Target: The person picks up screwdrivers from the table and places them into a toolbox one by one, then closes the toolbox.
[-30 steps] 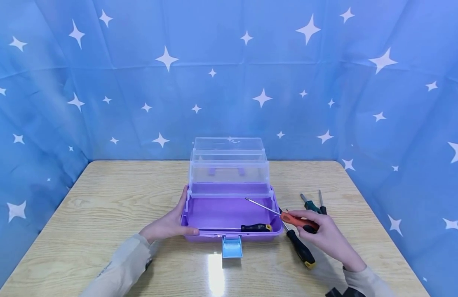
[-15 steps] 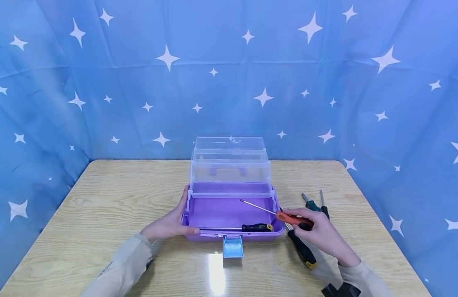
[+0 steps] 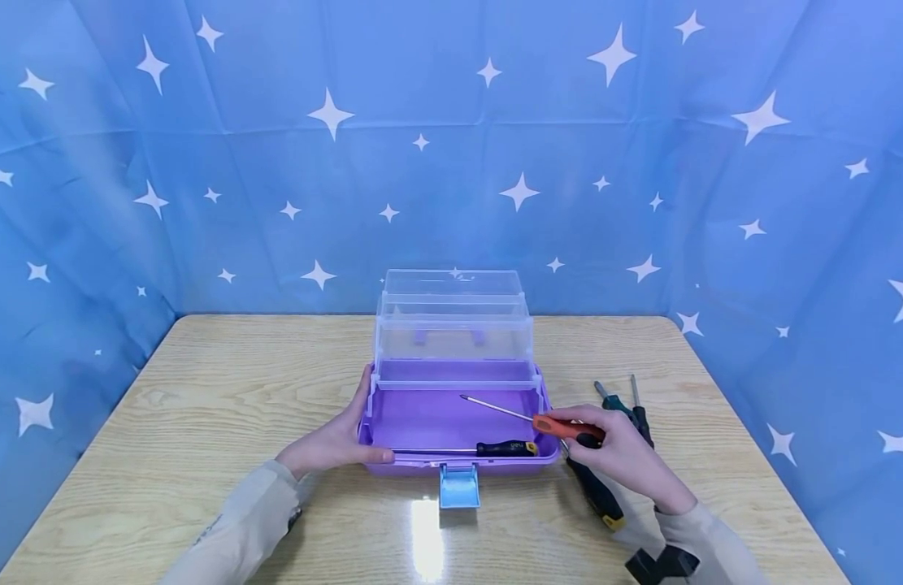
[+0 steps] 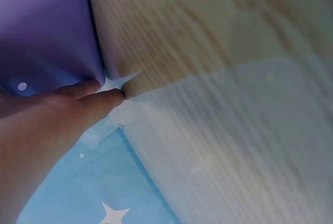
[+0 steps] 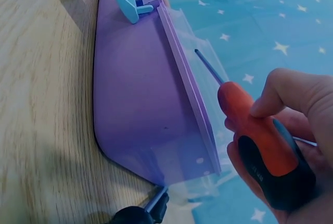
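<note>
A purple toolbox (image 3: 403, 470) stands on the table with its clear tiered trays (image 3: 453, 345) raised at the back. My left hand (image 3: 332, 443) rests against its left end, thumb over the front rim and straight fingers along the side. My right hand (image 3: 628, 457) grips a red-and-black screwdriver (image 3: 555, 426) by its handle, at the box's right end. The shaft points left over the box's interior; in the right wrist view the blade tip (image 5: 197, 52) rises above the rim. A black-and-yellow screwdriver (image 3: 506, 448) lies inside, along the front wall.
Another black-and-yellow screwdriver (image 3: 599, 497) lies on the table right of the box, partly beneath the right hand. Behind that hand lie a green-handled screwdriver (image 3: 616, 404) and a black-handled one (image 3: 642, 422). The light-blue latch (image 3: 459, 487) hangs from the box's front. A star-patterned curtain surrounds the table.
My right hand has moved left with the red-and-black screwdriver, carrying its shaft farther over the box. The left hand and the toolbox have stayed in place.
</note>
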Demonstrator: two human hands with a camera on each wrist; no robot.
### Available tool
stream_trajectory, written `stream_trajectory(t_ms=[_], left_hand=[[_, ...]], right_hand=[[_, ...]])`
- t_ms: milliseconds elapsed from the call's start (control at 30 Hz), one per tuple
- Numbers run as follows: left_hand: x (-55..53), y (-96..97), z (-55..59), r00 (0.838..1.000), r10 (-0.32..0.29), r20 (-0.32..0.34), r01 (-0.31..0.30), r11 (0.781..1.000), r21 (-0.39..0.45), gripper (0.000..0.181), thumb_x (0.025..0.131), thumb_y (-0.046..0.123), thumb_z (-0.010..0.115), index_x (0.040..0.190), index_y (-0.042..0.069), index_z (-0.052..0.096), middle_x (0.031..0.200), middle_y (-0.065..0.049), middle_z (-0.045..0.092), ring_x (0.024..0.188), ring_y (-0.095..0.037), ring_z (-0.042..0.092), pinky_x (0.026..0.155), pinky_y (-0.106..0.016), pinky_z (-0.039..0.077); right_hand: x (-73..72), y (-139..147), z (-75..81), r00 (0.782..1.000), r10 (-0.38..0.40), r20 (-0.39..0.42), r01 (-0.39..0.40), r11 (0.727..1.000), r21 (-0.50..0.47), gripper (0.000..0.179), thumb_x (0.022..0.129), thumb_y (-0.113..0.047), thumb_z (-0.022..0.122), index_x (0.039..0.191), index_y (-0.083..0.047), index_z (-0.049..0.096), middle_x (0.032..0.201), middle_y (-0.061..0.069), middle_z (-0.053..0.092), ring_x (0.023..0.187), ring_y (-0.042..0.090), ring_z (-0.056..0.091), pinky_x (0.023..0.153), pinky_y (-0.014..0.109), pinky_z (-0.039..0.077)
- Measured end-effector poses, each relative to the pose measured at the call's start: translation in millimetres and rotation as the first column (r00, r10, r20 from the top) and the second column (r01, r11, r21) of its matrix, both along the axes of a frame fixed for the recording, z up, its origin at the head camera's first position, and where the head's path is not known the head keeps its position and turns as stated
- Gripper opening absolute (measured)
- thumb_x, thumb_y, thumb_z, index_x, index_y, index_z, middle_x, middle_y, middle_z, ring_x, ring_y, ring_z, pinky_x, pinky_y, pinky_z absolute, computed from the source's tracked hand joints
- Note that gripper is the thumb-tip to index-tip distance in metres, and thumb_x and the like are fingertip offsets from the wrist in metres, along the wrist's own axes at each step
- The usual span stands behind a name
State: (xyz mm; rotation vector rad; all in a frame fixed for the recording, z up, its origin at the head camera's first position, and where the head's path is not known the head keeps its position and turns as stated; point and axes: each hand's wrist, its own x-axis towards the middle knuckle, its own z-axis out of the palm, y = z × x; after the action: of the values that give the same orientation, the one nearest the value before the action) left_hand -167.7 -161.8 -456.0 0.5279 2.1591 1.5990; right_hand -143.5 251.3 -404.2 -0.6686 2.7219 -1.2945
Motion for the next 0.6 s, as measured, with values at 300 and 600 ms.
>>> stream_trajectory(t_ms=[300,600], left_hand=[[-0.3,-0.1,0.1,1.000,0.001,-0.005,-0.001,1.000,-0.006,0.136,0.074,0.024,0.085,0.147,0.031,-0.029,0.156,-0.012,-0.025,0.143,-0.037,-0.010,0.111,-0.059,0.002],[-0.2,0.6,1.7,1.000,0.008,-0.010,-0.008,1.000,-0.020,0.136,0.073,0.025,0.085,0.147,0.031,-0.029,0.157,-0.010,-0.024,0.143,-0.034,-0.012,0.111,-0.058,0.001]], right_hand=[[-9.7,-6.9,-0.5,0.998,0.061,0.005,-0.061,0.998,-0.010,0.044,0.078,0.005,0.066,0.120,-0.011,0.069,0.108,0.007,0.066,0.069,0.013,0.052,0.055,0.024,0.043],[-19.5,-13.5,0.8,0.989,0.126,0.073,-0.122,0.991,-0.047,0.046,0.081,0.006,0.062,0.123,-0.013,0.067,0.098,0.007,0.063,0.053,0.008,0.045,0.047,0.023,0.039]])
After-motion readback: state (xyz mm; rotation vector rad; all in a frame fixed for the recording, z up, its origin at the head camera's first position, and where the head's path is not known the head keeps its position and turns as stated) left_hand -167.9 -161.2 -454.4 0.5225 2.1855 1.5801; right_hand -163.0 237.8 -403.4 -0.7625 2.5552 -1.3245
